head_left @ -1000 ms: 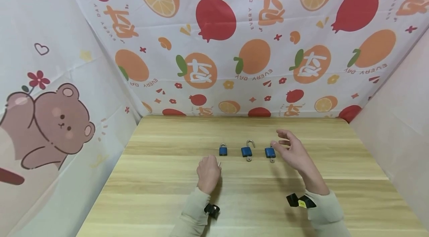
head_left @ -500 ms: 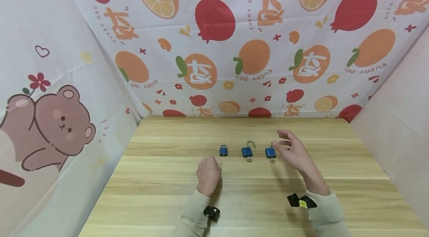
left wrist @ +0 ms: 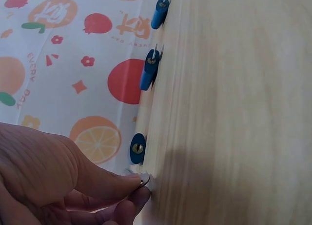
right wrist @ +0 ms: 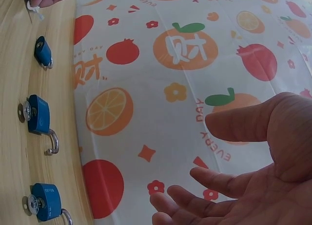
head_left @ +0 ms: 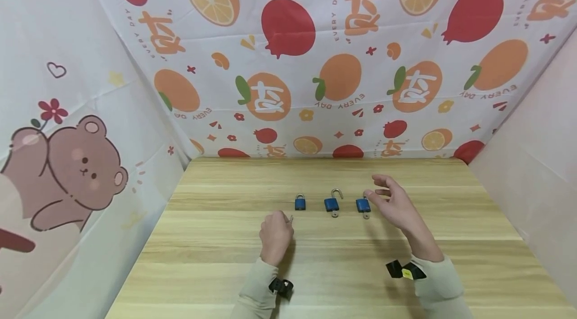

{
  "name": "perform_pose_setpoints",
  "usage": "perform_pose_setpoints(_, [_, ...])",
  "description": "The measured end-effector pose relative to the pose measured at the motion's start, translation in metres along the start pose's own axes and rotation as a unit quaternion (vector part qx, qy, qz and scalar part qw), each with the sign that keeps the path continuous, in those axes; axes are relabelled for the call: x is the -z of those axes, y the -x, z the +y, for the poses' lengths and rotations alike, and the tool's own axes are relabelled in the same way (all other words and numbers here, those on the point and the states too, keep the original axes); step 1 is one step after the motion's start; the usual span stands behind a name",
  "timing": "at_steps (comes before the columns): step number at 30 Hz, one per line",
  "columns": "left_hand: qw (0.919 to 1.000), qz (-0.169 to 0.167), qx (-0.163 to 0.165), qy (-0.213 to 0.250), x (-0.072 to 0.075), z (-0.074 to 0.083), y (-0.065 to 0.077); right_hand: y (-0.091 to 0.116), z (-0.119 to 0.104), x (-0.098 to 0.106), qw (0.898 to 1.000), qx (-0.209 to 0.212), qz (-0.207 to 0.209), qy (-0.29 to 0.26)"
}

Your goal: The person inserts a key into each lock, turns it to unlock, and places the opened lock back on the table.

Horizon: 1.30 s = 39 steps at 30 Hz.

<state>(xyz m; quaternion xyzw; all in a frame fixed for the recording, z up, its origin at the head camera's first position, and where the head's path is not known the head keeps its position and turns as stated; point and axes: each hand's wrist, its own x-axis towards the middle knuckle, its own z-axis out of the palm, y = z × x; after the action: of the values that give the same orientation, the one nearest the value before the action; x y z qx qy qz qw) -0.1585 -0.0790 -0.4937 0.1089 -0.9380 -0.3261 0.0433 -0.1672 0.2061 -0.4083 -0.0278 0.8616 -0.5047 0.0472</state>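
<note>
My left hand pinches a small metal key between thumb and fingers, just in front of the leftmost blue padlock. That padlock has its shackle closed, and its bare keyhole shows in the left wrist view. In the middle lies a second blue padlock with its shackle swung open and a key in it. A third blue padlock, also with a key in it, lies to the right. Over its right side my right hand hovers, fingers relaxed and holding nothing.
The padlocks lie in a row on a wood-grain table. Behind the table hangs a fruit-printed cloth. White cloth walls rise at the left and right.
My left hand, pinching the key, has shifted slightly left, away from the leftmost padlock. The right hand and the padlocks stay where they were.
</note>
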Motion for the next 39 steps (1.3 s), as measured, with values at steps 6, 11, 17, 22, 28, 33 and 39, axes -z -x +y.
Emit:
perform_pose_setpoints(6, [0.9999, 0.005, 0.01, 0.006, 0.004, -0.004, -0.002, -0.002, 0.0, -0.002, 1.0, 0.003, -0.001, -0.004])
perform_pose_setpoints(11, [0.9995, 0.011, 0.011, 0.028, 0.008, -0.002, -0.005, -0.003, -0.001, -0.004, 1.0, 0.008, 0.001, -0.005])
perform_pose_setpoints(17, [0.9975, 0.031, 0.001, 0.064, 0.014, -0.001, -0.006, -0.003, -0.003, -0.004, 1.0, 0.016, 0.005, -0.004])
perform_pose_setpoints(22, [0.9952, 0.06, -0.023, 0.074, 0.019, 0.0, -0.007, -0.002, -0.005, -0.005, 1.0, 0.018, 0.007, -0.006])
perform_pose_setpoints(28, [0.9925, 0.075, -0.032, 0.091, 0.023, 0.004, -0.007, -0.004, -0.007, -0.008, 1.0, 0.016, 0.004, -0.012])
perform_pose_setpoints(33, [0.9901, 0.088, -0.044, 0.1, 0.025, 0.008, -0.009, -0.004, -0.009, -0.01, 1.0, 0.02, 0.0, -0.015])
perform_pose_setpoints(39, [0.9844, 0.099, -0.082, 0.12, 0.029, 0.014, -0.011, -0.005, -0.011, -0.014, 1.0, 0.024, -0.003, -0.017])
